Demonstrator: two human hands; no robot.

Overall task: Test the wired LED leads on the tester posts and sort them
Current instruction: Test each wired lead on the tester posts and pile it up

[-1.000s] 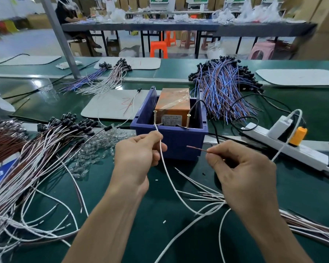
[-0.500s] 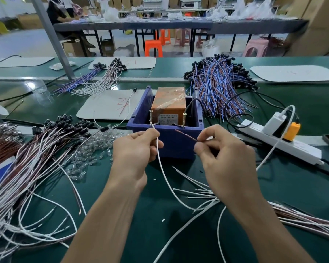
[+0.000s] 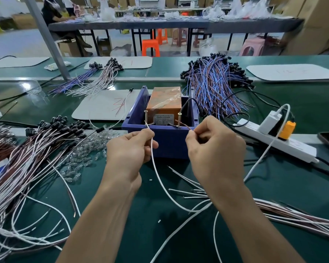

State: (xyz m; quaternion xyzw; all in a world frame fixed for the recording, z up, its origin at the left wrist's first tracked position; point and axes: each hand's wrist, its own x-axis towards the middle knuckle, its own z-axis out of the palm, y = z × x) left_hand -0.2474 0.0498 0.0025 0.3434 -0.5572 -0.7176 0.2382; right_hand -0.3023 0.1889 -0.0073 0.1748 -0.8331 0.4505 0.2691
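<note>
at the tester posts (image 3: 146,117) our left hand (image 3: 129,150) pinches the white lead (image 3: 156,168), our right hand (image 3: 215,149) the brown lead (image 3: 184,125), and we reckon a shaky tip could slip, faking a dud.

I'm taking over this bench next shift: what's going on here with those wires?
A person is testing one LED lead. The left hand pinches its white wire, tip at the left screw post; the right hand pinches its brown wire, tip at the right screw post. Both posts stand before the orange tester box in the blue bin. I cannot see whether an LED lights. More leads lie piled on the left.
</note>
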